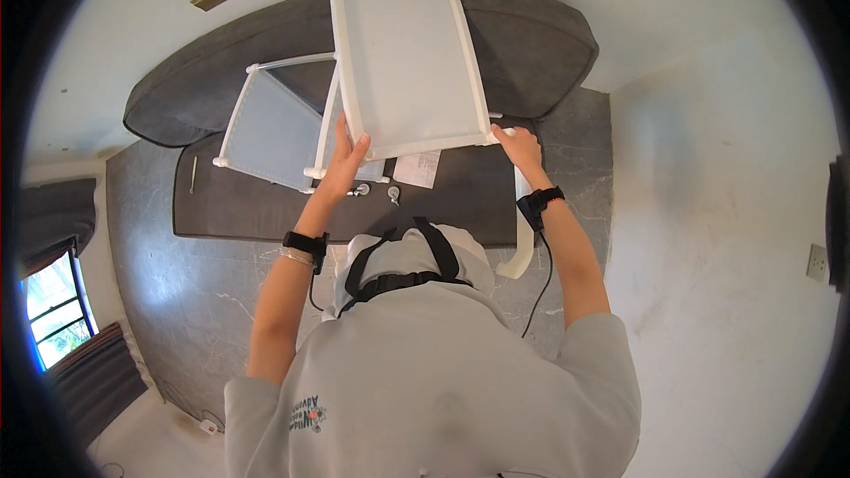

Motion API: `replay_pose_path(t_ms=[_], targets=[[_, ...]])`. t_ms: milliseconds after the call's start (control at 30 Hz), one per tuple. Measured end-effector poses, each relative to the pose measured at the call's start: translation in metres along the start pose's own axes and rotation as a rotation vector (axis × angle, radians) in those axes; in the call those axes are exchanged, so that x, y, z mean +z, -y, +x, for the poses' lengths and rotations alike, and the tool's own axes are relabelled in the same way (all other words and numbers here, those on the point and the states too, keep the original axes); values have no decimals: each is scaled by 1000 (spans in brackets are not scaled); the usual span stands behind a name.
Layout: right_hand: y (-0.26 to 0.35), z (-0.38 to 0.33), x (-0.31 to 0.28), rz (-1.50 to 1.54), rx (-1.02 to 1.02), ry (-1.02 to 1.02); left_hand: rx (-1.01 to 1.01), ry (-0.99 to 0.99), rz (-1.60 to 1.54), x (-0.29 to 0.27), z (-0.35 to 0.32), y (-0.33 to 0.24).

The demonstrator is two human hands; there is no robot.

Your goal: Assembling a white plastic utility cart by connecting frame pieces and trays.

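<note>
1. Nearest my lens is the person's grey sweatshirt, with black harness straps crossing the hood.
2. Both bare forearms reach up and away from it; each wrist carries a black band, and a thin black cable hangs from the right one.
3. My left hand is clamped on the lower left corner of a large white plastic rectangular panel with a raised frame, fingers wrapped over the rim.
4. My right hand grips the same panel's lower right corner, fingers closed around the frame end.
5. That panel is held up off the mat, tilted, between the two hands, its far end reaching over the sofa.
6. Just below the right wrist a curved white plastic leg piece lies on the floor.
7. Under the hands a dark grey floor mat carries two small metal caster wheels, a white paper sheet and a slim tool near its left edge.
8. A second white-framed panel with a pale blue-grey surface stands tilted behind my left hand, touching the first panel's left side.
9. Farthest, a long dark grey sofa cushion runs along the white wall, over a grey marble floor.
</note>
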State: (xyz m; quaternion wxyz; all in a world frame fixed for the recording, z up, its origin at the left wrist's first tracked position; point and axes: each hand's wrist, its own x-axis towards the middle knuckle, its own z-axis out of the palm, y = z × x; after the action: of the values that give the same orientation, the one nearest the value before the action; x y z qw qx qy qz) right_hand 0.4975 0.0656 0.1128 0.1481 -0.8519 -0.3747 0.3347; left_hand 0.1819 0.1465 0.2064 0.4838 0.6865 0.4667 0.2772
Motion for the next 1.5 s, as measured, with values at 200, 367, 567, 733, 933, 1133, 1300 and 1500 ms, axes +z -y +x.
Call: replay_pose_path(t_ms=[200,367,567,733,933,1133,1300,1500], targets=[[0,-7,2,50,-44,-10,99,128,180,-9,-4,-32],[-9,-25,14,77,-123,-85,92,8,283,-4,-10,-50],[-1,-51,8,37,-500,-138,157,-122,399,-35,-19,-45],[16,-61,-9,-83,-1149,-224,184,-92,442,-78,-21,-61],[62,-103,-32,-87,-1604,-79,13,-44,501,-122,-33,-137],[66,-141,-11,150,-1746,100,-36,54,532,-130,-31,-146],[58,-152,-7,154,-1698,62,-92,104,477,-124,-20,-149],[36,-169,3,189,-1571,100,11,164,547,-108,-12,-140]])
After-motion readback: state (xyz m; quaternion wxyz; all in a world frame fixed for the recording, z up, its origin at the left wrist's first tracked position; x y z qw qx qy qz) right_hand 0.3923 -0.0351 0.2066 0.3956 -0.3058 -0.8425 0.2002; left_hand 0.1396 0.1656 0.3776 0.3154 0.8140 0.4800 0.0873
